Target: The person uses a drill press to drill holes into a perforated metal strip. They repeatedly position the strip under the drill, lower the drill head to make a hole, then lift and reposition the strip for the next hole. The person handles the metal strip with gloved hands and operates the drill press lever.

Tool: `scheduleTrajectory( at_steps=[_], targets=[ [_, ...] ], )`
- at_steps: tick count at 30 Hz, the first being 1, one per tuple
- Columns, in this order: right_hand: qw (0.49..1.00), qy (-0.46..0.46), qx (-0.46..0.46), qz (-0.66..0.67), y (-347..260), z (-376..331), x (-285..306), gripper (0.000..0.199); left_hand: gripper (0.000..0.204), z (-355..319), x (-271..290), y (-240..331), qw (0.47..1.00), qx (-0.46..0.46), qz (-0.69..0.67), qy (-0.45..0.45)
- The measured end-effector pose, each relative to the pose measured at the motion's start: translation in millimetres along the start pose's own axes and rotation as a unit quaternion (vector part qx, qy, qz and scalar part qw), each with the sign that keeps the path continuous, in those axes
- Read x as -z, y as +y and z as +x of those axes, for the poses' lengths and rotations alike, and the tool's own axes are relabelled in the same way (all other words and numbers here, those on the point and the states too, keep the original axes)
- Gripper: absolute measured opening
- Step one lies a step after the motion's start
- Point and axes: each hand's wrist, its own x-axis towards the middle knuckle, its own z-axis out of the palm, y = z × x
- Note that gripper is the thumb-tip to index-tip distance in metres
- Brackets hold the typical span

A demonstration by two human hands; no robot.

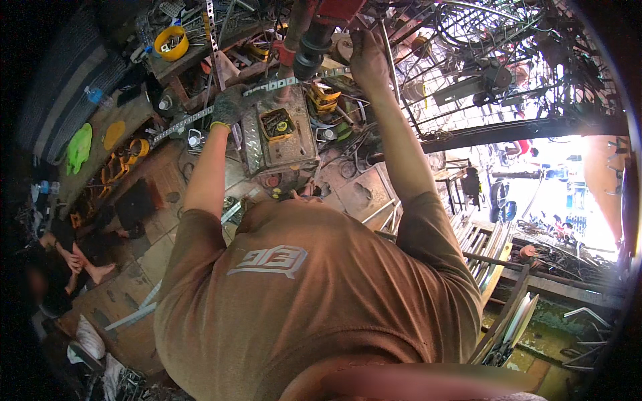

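My left hand [229, 107], in a dark glove, grips a long perforated metal strip [180, 125] that runs from the lower left up under a black cylinder [309, 55] of a red machine [334, 9]. The strip lies across the machine's steel checker-plate table [254, 144], which also carries a small yellow tray of parts [277, 124]. My bare right hand [368, 57] is raised beside the machine head and closed around a thin metal lever rod [390, 67]. My brown shirt fills the lower middle of the view.
A person sits on the tiled floor at the left [67, 257]. A cluttered bench holds a yellow bowl [171, 42], a water bottle [98, 97] and a green object [79, 148]. Metal bars and frames [485, 250] are stacked at the right, near a bright street.
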Motion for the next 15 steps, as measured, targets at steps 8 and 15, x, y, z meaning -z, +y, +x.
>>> scheduleTrajectory(
  at_steps=[8,15],
  targets=[
    [0.999,-0.008,-0.026,0.038,-4,6,0,0.024,0.067,-1,-2,1,0.999,-0.02,-0.027,0.015],
    [0.997,0.018,-0.025,-0.069,25,10,-16,0.03,0.066,-4,2,3,0.998,-0.039,-0.043,0.015]
  ],
)
